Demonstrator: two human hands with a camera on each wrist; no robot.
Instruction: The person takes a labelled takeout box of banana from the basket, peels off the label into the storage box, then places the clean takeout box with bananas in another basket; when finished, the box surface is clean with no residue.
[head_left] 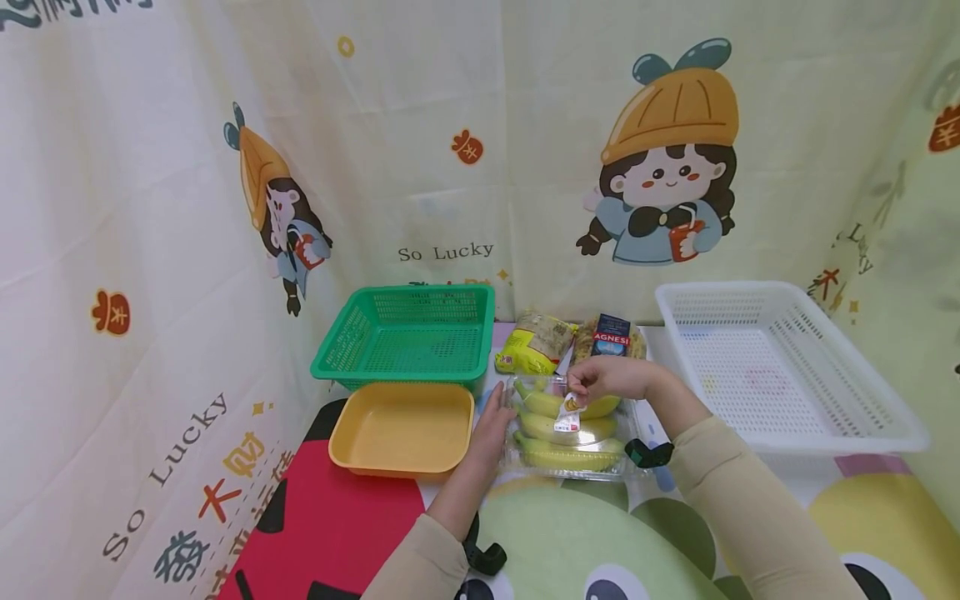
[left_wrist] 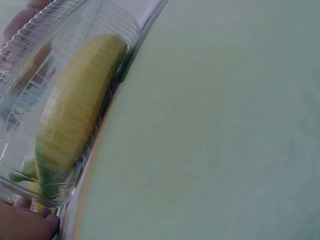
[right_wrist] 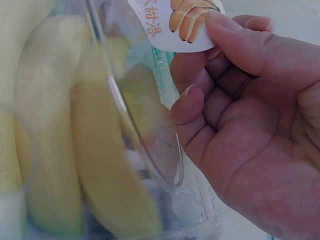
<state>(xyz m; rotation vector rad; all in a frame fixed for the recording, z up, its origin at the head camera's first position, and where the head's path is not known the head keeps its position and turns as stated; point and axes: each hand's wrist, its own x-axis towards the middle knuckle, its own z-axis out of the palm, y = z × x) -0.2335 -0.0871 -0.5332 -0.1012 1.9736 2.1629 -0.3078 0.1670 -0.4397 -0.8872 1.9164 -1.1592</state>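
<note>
A clear plastic box (head_left: 566, 476) of bananas (head_left: 570, 455) lay on the patterned tablecloth (head_left: 570, 542) between the person's two hands, to the right of an orange tub (head_left: 401, 429) and just in front of a yellow bag (head_left: 534, 343) and a bag of what looked like pasta (head_left: 612, 337). A green basket (head_left: 405, 352) stood behind the tub, and a white basket (head_left: 753, 367) stood over to the right. The right hand (head_left: 609, 379) reached over the back of the box and pinched a paper label (head_left: 567, 417) with a banana picture between thumb and finger, the other fingers curled in; the label hung down over the top of the box. The left hand (head_left: 491, 425) lay along the box's left side, its fingers fairly straight and touching the plastic, more bracing it, it seemed, than gripping it. The step in hand looked to be the handling of that label, either lifting it away or laying it down; the pictures did not show which, nor whether its lower part was stuck to the plastic. Either way, the next move seemed to call for a steady left hand and a slow, careful motion from the right, since the thin plastic would probably flex, or the paper tear, under a sharp tug.
</note>
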